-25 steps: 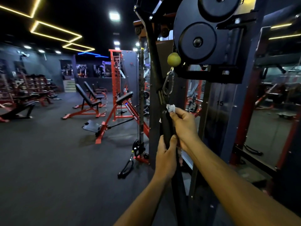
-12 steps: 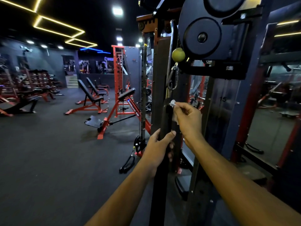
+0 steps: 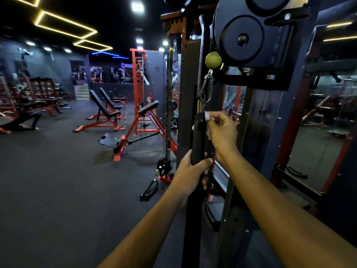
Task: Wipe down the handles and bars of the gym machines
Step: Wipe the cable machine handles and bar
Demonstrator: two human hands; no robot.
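The left hand (image 3: 190, 171) is wrapped round the lower part of a black padded handle (image 3: 199, 136) that hangs upright from the cable machine (image 3: 266, 132), thumb across the front and fingers curled behind it. The right hand (image 3: 222, 132) sits just above and to the right of the left, its fingertips pinching a small white wipe (image 3: 207, 116) against the top end of the same handle. The two hands are apart but close, one above the other on the one grip.

Straight above the right hand, a metal carabiner (image 3: 207, 88) links the handle to a yellow-green stopper ball (image 3: 213, 60), which rests under the dark round pulley wheel (image 3: 242, 38). A dark upright post (image 3: 188, 113) of the machine stands directly behind the handle, touching or nearly touching it from this view; which, I cannot tell. Right of the right hand, a panel on the machine carries the number 15 (image 3: 262, 113).

Left of the left hand and well apart from it, a second black handle (image 3: 149, 188) dangles near the floor (image 3: 58, 190). Farther left and beyond stand a red-framed bench (image 3: 139, 124) with a foot plate, two inclined benches (image 3: 104, 111), and a tall red rack (image 3: 138, 84). More red equipment lines the far left wall. To the right of both forearms, a mirror (image 3: 318, 132) reflects more of the gym.
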